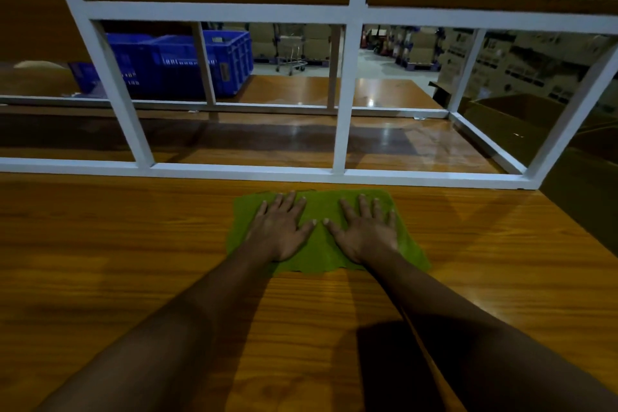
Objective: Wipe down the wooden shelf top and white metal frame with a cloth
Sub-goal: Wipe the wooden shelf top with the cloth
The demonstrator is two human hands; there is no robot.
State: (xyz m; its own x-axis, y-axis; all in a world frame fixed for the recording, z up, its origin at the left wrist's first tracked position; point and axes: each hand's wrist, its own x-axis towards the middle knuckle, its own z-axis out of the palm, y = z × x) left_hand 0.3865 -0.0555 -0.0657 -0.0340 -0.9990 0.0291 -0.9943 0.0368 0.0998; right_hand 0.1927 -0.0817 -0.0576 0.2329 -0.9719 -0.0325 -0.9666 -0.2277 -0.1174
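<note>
A green cloth lies spread flat on the wooden shelf top, just in front of the white metal frame. My left hand presses flat on the cloth's left half with straight, spread fingers. Beside it, my right hand presses flat on the right half the same way. Both sets of fingertips point toward the frame's lower rail and stop short of it. The thumbs nearly meet at the cloth's middle.
Behind the frame lies another wooden surface with blue plastic crates at the back left. Cardboard boxes stack up on the right, and an open carton sits beside the shelf's right edge. A trolley stands far off.
</note>
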